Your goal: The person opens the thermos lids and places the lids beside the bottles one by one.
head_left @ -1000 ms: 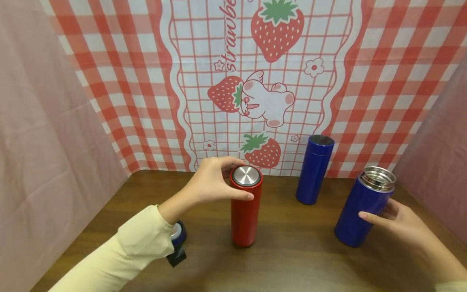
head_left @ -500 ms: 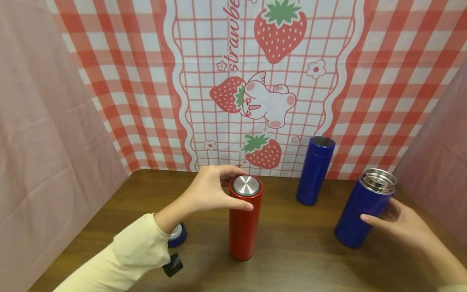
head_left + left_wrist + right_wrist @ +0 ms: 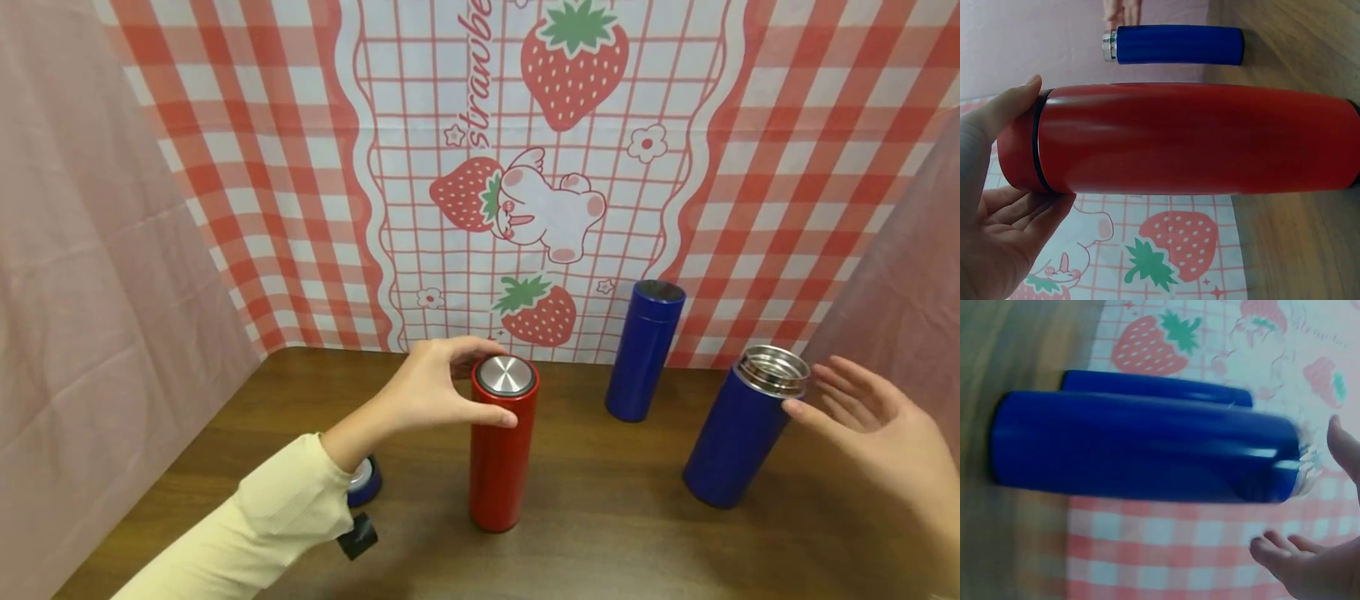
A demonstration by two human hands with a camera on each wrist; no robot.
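My left hand (image 3: 431, 387) grips a tall red thermos (image 3: 501, 467) near its top, thumb on the near side and fingers behind. The thermos stands upright and has a brushed metal disc on top; in the left wrist view a black ring shows just under its red cap (image 3: 1017, 147). To the right, a blue thermos (image 3: 735, 450) stands without a lid, its steel neck (image 3: 772, 368) bare. Beside that neck is my right hand (image 3: 892, 425), fingers spread and holding nothing. The right wrist view is blurred, with the hand (image 3: 1319, 562) apart from the blue body.
A slimmer blue thermos (image 3: 642, 358) with a dark top stands behind, near the strawberry-print cloth (image 3: 555, 200). Left of the red thermos, a blue lid (image 3: 365, 485) lies partly hidden by my sleeve, with a small black piece (image 3: 358, 536) nearby on the wooden table (image 3: 600, 533).
The red thermos has come a little nearer in my left hand's grip. My right hand has let go of the lidless blue thermos and moved up and right.
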